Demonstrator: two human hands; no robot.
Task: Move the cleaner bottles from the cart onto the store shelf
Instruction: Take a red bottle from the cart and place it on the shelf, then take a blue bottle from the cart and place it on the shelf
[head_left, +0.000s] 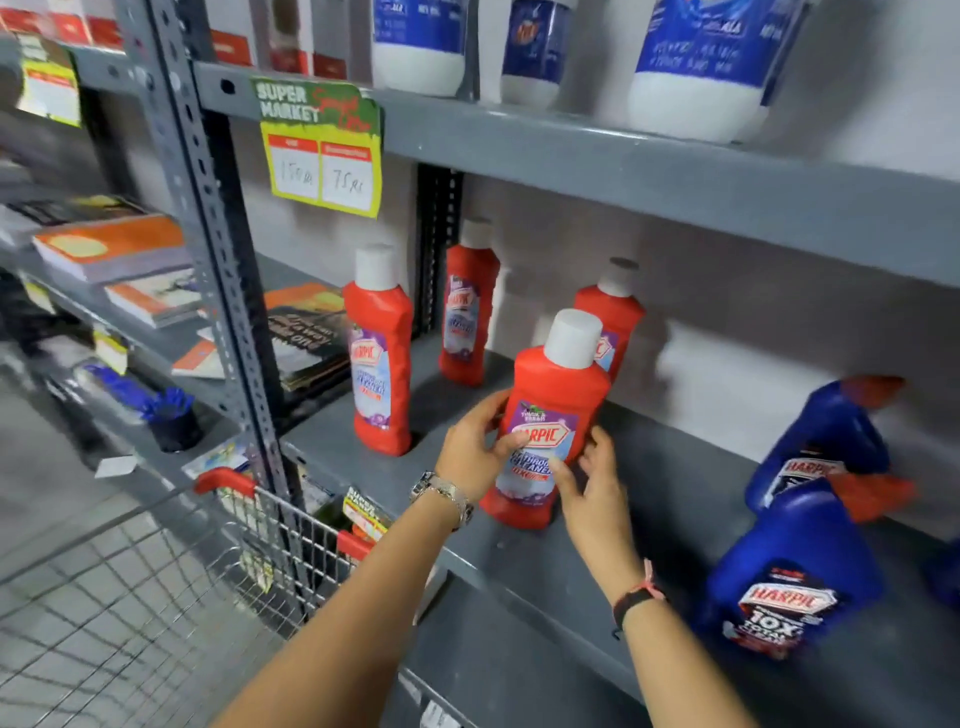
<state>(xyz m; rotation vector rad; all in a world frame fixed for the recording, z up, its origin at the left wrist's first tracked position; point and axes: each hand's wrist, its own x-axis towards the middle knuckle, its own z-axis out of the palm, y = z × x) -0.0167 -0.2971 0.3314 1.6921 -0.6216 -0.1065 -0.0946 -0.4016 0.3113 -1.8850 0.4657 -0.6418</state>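
A red cleaner bottle (556, 395) with a white cap stands upright near the front edge of the grey shelf (675, 488). My left hand (475, 447) wraps its left side, thumb across the label. My right hand (592, 478) touches its lower right side with spread fingers. Three more red bottles stand on the same shelf: one at the left (382, 353), one behind it (467, 306), one behind the held bottle (613, 312). The wire cart (156, 582) with red corners is at the lower left; I see no bottles in it.
Two blue cleaner bottles (789, 577) with orange-red caps stand at the shelf's right. White and blue bottles (701, 67) sit on the shelf above, with a yellow price tag (322, 156) hanging from its edge. Books (114, 244) fill the left shelves beyond the perforated upright post (208, 208).
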